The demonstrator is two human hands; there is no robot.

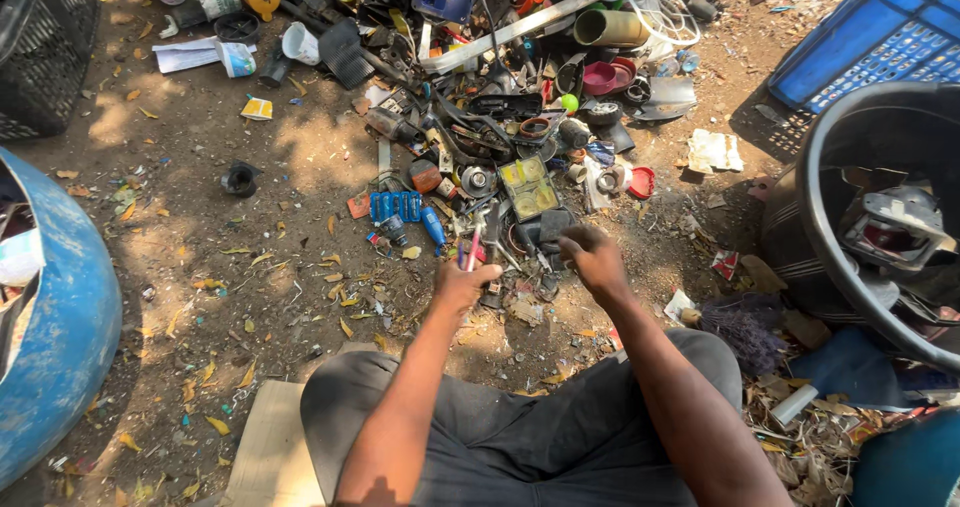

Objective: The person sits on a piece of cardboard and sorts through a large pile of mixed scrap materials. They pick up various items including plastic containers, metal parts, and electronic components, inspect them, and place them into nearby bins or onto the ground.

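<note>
My left hand is closed around a slim tool with a red and white handle, held just above the dirt. My right hand reaches to the near edge of a heap of scrap and pinches a small dark piece there. Between the hands lie small broken bits on the ground. A blue ribbed part and a yellow-green tray-like piece lie just beyond my hands. My knees in grey trousers fill the bottom of the view.
A black tub holding a grey plastic housing stands at the right, with a blue crate behind it. A blue drum is at the left, a black basket at top left. Cardboard lies by my left knee.
</note>
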